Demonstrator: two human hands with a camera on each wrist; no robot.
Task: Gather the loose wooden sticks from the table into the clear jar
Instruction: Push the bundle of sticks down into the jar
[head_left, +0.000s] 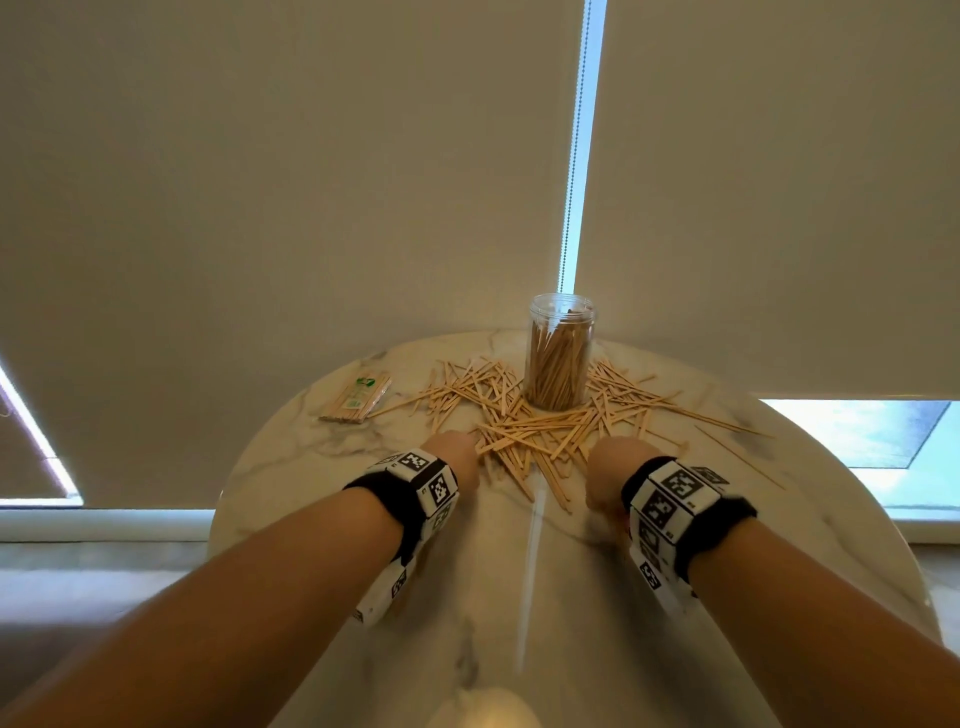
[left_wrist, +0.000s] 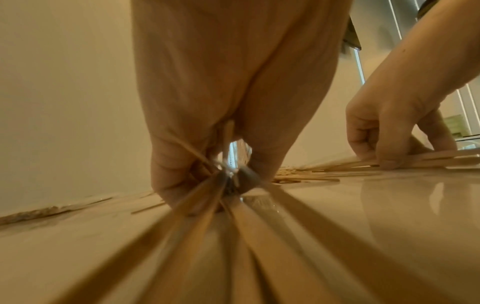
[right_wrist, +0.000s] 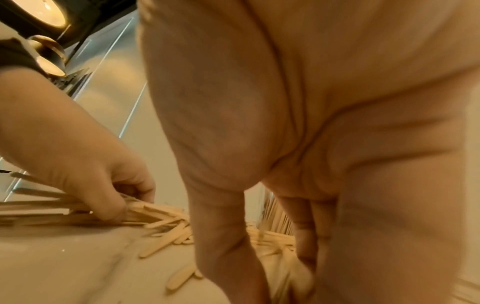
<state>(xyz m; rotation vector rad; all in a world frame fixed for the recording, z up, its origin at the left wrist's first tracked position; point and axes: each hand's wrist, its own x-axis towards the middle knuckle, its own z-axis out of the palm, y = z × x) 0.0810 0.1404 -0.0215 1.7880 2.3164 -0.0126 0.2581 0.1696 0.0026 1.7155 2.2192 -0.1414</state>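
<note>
Wooden sticks (head_left: 540, 431) lie between both hands: the left hand (left_wrist: 207, 131) has a closed grip on several, the right hand (left_wrist: 384, 131) pinches others against the surface (head_left: 571, 597).

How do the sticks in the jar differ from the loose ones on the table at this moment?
The sticks in the clear jar stand roughly upright, packed together; the loose sticks lie flat and criss-crossed on the marble table. The jar's sticks sit in one tight bunch; the loose ones spread around the jar's base, left, right and front. Both hands work the loose pile, neither the jar. Both lots are pale wood.
</note>
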